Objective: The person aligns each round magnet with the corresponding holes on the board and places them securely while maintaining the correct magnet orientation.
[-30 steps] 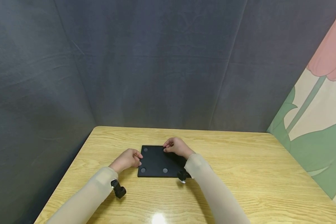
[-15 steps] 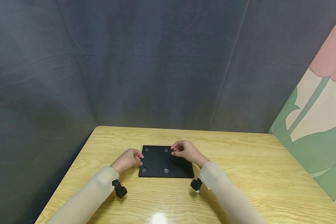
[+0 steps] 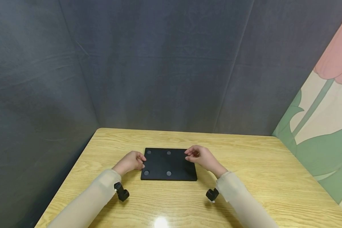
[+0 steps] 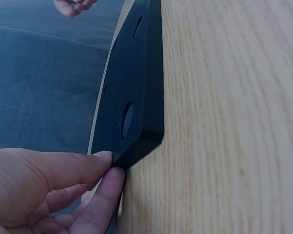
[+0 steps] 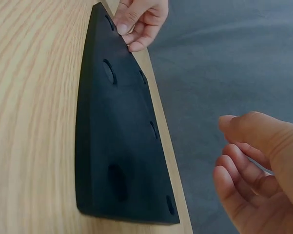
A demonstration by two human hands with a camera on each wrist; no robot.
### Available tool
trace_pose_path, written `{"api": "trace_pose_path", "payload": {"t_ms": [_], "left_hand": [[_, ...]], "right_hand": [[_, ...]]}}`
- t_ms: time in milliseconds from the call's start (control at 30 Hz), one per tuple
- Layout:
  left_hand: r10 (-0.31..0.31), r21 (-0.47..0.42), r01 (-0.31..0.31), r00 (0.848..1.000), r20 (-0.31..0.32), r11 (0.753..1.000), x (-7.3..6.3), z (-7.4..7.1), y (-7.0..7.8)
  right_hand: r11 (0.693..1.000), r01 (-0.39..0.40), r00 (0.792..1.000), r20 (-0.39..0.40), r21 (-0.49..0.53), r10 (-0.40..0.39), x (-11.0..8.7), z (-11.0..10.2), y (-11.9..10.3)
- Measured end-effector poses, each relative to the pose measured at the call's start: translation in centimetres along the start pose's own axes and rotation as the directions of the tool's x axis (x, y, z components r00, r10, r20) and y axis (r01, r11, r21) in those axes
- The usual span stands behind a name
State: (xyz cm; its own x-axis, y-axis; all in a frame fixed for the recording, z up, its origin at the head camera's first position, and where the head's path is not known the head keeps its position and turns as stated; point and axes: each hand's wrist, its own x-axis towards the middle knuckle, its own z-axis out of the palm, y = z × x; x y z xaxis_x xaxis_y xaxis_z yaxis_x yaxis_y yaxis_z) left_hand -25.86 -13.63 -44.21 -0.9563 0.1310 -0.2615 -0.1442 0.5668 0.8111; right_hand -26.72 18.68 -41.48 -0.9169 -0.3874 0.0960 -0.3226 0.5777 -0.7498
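Observation:
A black rectangular board (image 3: pixel 171 164) lies flat on the wooden table, with several grey round spots set into its top. My left hand (image 3: pixel 132 162) grips the board's left edge; in the left wrist view its thumb (image 4: pixel 83 168) and index finger meet at the edge near a corner. Over the board's right end is my right hand (image 3: pixel 200 155), its fingers loosely bent. The right wrist view shows that hand's thumb (image 5: pixel 256 127) apart from the fingers and nothing held. The right hand covers the board's far right corner in the head view.
The pale wooden table (image 3: pixel 259 177) extends around the board. A dark grey curtain (image 3: pixel 171 69) hangs behind and to the left. On the right is a panel with a painted flower (image 3: pixel 316 126). A small black camera (image 3: pixel 212 194) sits at my right wrist.
My right hand has moved right, from the board's far middle to its right end, uncovering the far middle round spot. The left hand stays at the left edge.

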Motion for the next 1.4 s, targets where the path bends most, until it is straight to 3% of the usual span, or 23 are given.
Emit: {"api": "trace_pose_path", "payload": {"t_ms": [233,533,1400], "left_hand": [[-0.003,-0.03,0.003,1.0,-0.009,1.0,0.1,0.1,-0.3],[0.003,-0.006,-0.003,1.0,-0.013,1.0,0.1,0.1,-0.1],[-0.005,0.01,0.005,1.0,-0.006,1.0,-0.1,0.1,0.1]], "right_hand": [[1.0,-0.013,1.0,-0.02,-0.021,0.012,-1.3,-1.0,0.6],[0.998,-0.019,0.998,-0.058,-0.055,0.016,-2.2,-1.8,2.4],[0.985,-0.163,0.987,-0.008,-0.05,0.163,-3.7,-3.6,6.3]]}}
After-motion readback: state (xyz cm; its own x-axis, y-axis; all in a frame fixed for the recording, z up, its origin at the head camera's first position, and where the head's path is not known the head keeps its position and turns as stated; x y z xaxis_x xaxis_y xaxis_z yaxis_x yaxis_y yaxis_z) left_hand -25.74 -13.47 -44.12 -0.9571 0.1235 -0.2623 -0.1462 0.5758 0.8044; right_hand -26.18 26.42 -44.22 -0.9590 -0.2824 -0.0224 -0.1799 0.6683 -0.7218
